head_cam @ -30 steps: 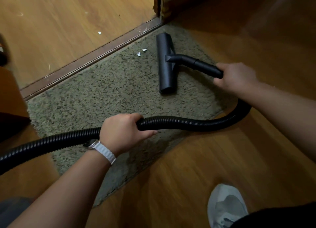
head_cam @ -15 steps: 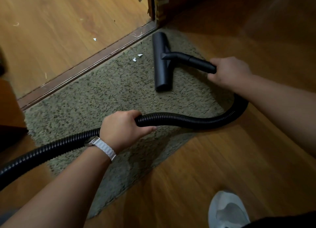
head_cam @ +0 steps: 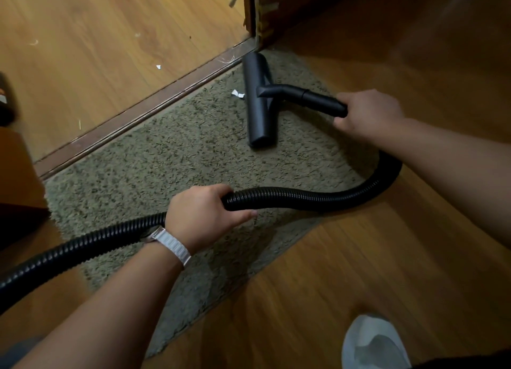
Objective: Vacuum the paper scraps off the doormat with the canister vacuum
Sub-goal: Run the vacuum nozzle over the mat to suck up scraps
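The black hose runs in from the near left, and my left hand is curled right round it above the doormat. Farther off, a white paper scrap lies on the mat just left of the floor nozzle, whose long axis runs near to far, its far end by the threshold. Its tube points right into my right hand, fingers wrapped round it.

Wooden floor under doormat, paper scrap.
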